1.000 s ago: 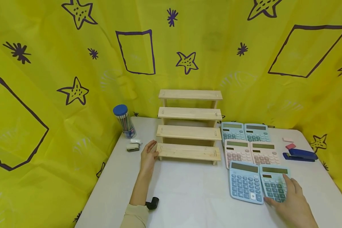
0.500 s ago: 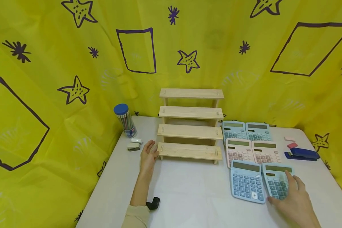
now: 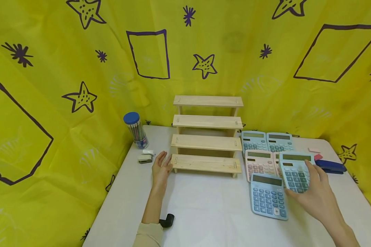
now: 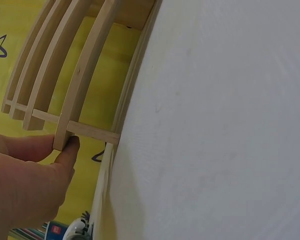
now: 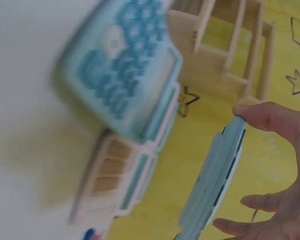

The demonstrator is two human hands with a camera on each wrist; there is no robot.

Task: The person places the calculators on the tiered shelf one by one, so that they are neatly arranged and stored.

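Observation:
My left hand (image 3: 160, 171) pinches the left end of the lowest board of a tiered wooden display stand (image 3: 206, 163); in the left wrist view thumb and finger lie on either side of the board end (image 4: 65, 132). On the right, my right hand (image 3: 316, 192) holds a light teal calculator (image 3: 296, 171) by its edges. That calculator is raised off the table, as its edge-on body (image 5: 215, 175) in the right wrist view shows, and overlaps a pink calculator behind it. Beside it a blue calculator (image 3: 267, 197) lies on the table.
Pink calculators (image 3: 258, 166) and teal calculators (image 3: 253, 140) lie in rows right of the stand. A blue stapler (image 3: 330, 165) and pink erasers (image 3: 317, 156) are farther right. At left stand a blue-lidded pencil tub (image 3: 136, 132) and a small stapler (image 3: 145, 158). Yellow curtain surrounds the table.
My right hand has lifted the teal calculator from beside the blue one and moved it away from me, over the pink row. The left hand stays at the stand.

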